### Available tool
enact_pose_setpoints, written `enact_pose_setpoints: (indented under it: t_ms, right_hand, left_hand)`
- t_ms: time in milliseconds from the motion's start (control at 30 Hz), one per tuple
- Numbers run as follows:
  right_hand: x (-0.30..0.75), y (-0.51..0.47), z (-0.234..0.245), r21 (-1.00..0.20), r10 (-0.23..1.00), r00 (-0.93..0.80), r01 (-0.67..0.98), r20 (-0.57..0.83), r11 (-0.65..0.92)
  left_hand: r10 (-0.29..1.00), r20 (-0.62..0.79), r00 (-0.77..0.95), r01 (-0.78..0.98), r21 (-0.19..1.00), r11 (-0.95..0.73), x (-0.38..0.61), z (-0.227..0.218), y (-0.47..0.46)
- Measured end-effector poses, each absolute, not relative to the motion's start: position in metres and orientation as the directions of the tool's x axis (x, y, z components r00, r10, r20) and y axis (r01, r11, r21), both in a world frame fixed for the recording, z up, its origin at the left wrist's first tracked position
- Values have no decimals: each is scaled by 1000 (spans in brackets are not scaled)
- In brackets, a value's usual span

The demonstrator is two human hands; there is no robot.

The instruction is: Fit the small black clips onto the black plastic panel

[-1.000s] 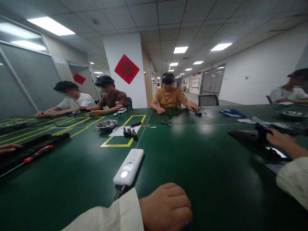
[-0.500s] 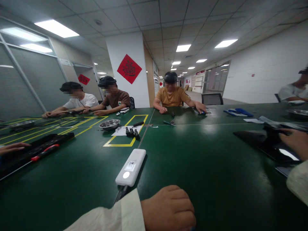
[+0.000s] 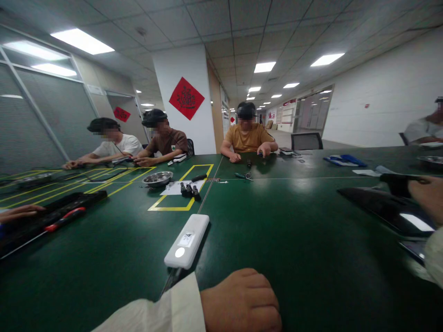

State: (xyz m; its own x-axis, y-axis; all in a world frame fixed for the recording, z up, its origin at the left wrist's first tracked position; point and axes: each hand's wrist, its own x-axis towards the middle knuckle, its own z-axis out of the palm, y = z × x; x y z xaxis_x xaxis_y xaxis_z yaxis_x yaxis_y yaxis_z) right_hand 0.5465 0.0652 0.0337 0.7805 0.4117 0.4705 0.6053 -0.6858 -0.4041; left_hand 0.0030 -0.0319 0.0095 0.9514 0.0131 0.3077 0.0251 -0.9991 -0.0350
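My left hand point(image 3: 242, 299) rests at the bottom middle, its back toward me and its fingers curled closed. Whatever may be inside those fingers is hidden. Just beyond the off-white sleeve lies a white oblong device point(image 3: 188, 242) with a label, a round white spot and a dark cable at its near end. At the right edge, my right hand point(image 3: 427, 193) is closed on a black, flat, strip-like thing point(image 3: 398, 184); the frame cuts off part of the hand. Below it lies a glossy black pouch-like item point(image 3: 377, 207), with a phone-like slab point(image 3: 413, 249) nearer me.
Across the green table point(image 3: 294, 230) stand a metal bowl point(image 3: 158, 179), several black cylinders point(image 3: 190, 190) on white paper and green-handled pliers point(image 3: 242, 175). A black tray point(image 3: 69, 203) with a red-black tool lies left, beside another person's hand point(image 3: 22, 212). Several people sit around.
My right hand has shifted slightly right with the black strip-like thing. The person opposite has drawn one hand inward with a small dark object. My left hand stays almost still.
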Motion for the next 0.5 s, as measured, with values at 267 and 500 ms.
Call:
enact_pose_setpoints:
  t_ms: [267,500]
  right_hand:
    - [388,78,112,-531,749,542,792,381,-302]
    - [262,87,98,-781,983,184,611,-17,-128]
  left_hand:
    - [12,252,968,3,35,-999,0,15,-33]
    - [28,339,940,15,40,-999,-2,13,-28]
